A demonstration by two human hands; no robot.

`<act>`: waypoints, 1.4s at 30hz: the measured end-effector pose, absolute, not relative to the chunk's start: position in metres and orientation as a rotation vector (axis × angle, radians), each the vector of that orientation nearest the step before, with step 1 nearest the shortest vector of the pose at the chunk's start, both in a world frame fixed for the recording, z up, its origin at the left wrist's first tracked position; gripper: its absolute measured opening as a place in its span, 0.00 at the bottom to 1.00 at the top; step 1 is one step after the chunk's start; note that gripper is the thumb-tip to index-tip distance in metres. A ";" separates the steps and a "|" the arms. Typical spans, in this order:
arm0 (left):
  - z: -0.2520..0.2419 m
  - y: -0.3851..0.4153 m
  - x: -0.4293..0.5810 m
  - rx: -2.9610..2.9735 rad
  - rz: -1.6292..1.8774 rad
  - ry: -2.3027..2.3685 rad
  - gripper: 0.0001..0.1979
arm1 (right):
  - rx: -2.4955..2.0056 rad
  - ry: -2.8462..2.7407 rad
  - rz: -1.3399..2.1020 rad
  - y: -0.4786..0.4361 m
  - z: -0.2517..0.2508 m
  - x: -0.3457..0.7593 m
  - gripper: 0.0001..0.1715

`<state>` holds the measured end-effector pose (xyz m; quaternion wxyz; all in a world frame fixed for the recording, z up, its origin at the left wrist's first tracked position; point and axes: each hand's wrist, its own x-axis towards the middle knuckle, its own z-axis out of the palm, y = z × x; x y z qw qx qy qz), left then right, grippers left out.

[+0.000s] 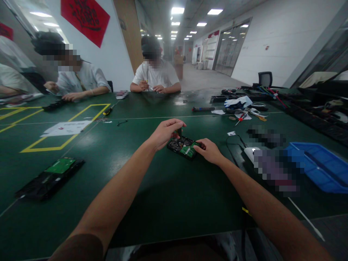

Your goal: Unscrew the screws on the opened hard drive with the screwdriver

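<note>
A hard drive (187, 150) with a black casing and a green circuit board lies on the green table in front of me. My left hand (168, 133) is above its far left part, fingers closed around a dark upright tool (179, 132) that looks like a short screwdriver; its tip is hidden. At the drive's right end, my right hand (208, 150) grips the edge between thumb and fingers. Off to the left, apart from both hands, lies a black drive tray (38, 186) bearing another green circuit board (60, 165).
To the right are a blue plastic tray (320, 165), a white cabled device (250, 154), and a red-handled screwdriver (241, 117) near gloves (238, 102). A yellow-handled tool (108, 110) and paper (66, 128) lie left. Two people (156, 74) (78, 78) work across the table (168, 203).
</note>
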<state>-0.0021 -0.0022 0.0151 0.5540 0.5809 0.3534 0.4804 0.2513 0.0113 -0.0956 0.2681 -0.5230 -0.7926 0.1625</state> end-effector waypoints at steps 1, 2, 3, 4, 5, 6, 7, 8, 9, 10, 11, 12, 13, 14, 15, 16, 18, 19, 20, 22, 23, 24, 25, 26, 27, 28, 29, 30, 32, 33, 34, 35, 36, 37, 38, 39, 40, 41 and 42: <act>0.015 -0.002 -0.003 1.367 1.123 0.835 0.09 | -1.411 -2.139 0.438 0.011 -0.095 0.251 0.21; 0.015 -0.003 -0.003 1.361 1.108 0.831 0.09 | -1.412 -2.139 0.438 0.011 -0.095 0.251 0.21; 0.015 -0.003 -0.003 1.350 1.094 0.822 0.09 | -1.414 -2.141 0.439 0.011 -0.094 0.251 0.21; 0.016 -0.003 -0.003 1.330 1.081 0.811 0.10 | -1.417 -2.142 0.439 0.010 -0.094 0.251 0.20; 0.016 -0.003 -0.003 1.303 1.071 0.797 0.10 | -1.421 -2.144 0.440 0.010 -0.094 0.251 0.21; 0.016 -0.004 -0.002 1.270 1.065 0.786 0.10 | -1.425 -2.144 0.441 0.010 -0.094 0.251 0.21; 0.016 -0.004 -0.002 1.236 1.063 0.777 0.10 | -1.428 -2.142 0.441 0.010 -0.094 0.251 0.21; 0.016 -0.004 -0.001 1.203 1.066 0.772 0.10 | -1.430 -2.139 0.440 0.010 -0.094 0.251 0.21; 0.016 -0.003 -0.001 1.174 1.072 0.771 0.09 | -1.431 -2.136 0.439 0.010 -0.094 0.251 0.22; 0.016 -0.003 -0.001 1.151 1.076 0.771 0.09 | -1.430 -2.134 0.438 0.010 -0.094 0.251 0.22; 0.015 -0.002 -0.001 1.137 1.080 0.772 0.08 | -1.428 -2.132 0.439 0.010 -0.094 0.251 0.22; 0.015 -0.002 -0.001 1.134 1.080 0.770 0.08 | -1.426 -2.131 0.439 0.010 -0.094 0.251 0.22; 0.015 -0.001 -0.002 1.144 1.078 0.766 0.08 | -1.423 -2.133 0.441 0.010 -0.095 0.252 0.23; 0.014 -0.001 -0.002 1.165 1.075 0.764 0.08 | -1.421 -2.135 0.444 0.010 -0.095 0.252 0.22; 0.014 0.000 -0.002 1.194 1.076 0.766 0.08 | -1.418 -2.137 0.447 0.010 -0.095 0.252 0.22; 0.014 0.000 -0.003 1.224 1.082 0.775 0.08 | -1.417 -2.136 0.448 0.011 -0.096 0.252 0.22; 0.014 0.000 -0.003 1.263 1.088 0.797 0.09 | -1.415 -2.129 0.446 0.011 -0.096 0.252 0.21; 0.015 0.000 -0.003 1.268 1.083 0.804 0.09 | -1.416 -2.125 0.444 0.011 -0.096 0.251 0.21; 0.015 -0.001 -0.003 1.266 1.072 0.806 0.10 | -1.416 -2.123 0.441 0.012 -0.096 0.251 0.21; 0.015 -0.001 -0.003 1.250 1.043 0.796 0.11 | -1.414 -2.126 0.439 0.012 -0.097 0.251 0.21; 0.015 -0.001 -0.002 1.236 1.035 0.791 0.11 | -1.412 -2.128 0.441 0.012 -0.097 0.251 0.22; 0.014 -0.001 -0.002 1.218 1.035 0.789 0.12 | -1.410 -2.128 0.443 0.012 -0.097 0.251 0.22; 0.013 0.000 -0.002 1.193 1.037 0.789 0.12 | -1.408 -2.128 0.446 0.012 -0.097 0.251 0.22; 0.013 0.000 -0.002 1.163 1.042 0.788 0.12 | -1.409 -2.124 0.447 0.011 -0.097 0.251 0.22; 0.012 0.000 -0.001 1.132 1.048 0.784 0.11 | -1.411 -2.121 0.448 0.011 -0.097 0.251 0.22; 0.011 0.001 -0.001 1.106 1.053 0.775 0.11 | -1.413 -2.118 0.449 0.011 -0.096 0.251 0.22; 0.010 0.001 0.000 1.088 1.060 0.765 0.11 | -1.415 -2.117 0.448 0.011 -0.096 0.251 0.23; 0.010 0.002 0.000 1.077 1.067 0.756 0.10 | -1.415 -2.120 0.449 0.010 -0.095 0.251 0.23; 0.009 0.002 0.000 1.069 1.075 0.751 0.10 | -1.413 -2.125 0.448 0.009 -0.095 0.251 0.22; 0.009 0.002 0.001 1.066 1.076 0.757 0.10 | -1.411 -2.127 0.447 0.009 -0.094 0.251 0.22; 0.009 0.002 0.001 1.061 1.074 0.764 0.10 | -1.410 -2.126 0.446 0.009 -0.094 0.251 0.22; 0.010 0.002 0.001 1.056 1.070 0.769 0.11 | -1.411 -2.126 0.445 0.010 -0.095 0.251 0.22; 0.010 0.002 0.001 1.055 1.065 0.771 0.11 | -1.413 -2.128 0.444 0.010 -0.095 0.251 0.22; 0.010 0.002 0.001 1.060 1.059 0.772 0.12 | -1.416 -2.131 0.442 0.010 -0.095 0.251 0.22; 0.010 0.001 0.001 1.074 1.053 0.771 0.13 | -1.419 -2.135 0.439 0.011 -0.096 0.251 0.22; 0.010 0.000 0.002 1.094 1.045 0.768 0.14 | -1.422 -2.136 0.437 0.011 -0.096 0.251 0.22; 0.010 0.000 0.002 1.119 1.038 0.762 0.14 | -1.424 -2.137 0.435 0.011 -0.096 0.251 0.22; 0.011 -0.001 0.002 1.143 1.035 0.757 0.14 | -1.425 -2.138 0.435 0.011 -0.096 0.251 0.22; 0.011 -0.001 0.002 1.165 1.038 0.757 0.14 | -1.423 -2.139 0.435 0.011 -0.096 0.251 0.22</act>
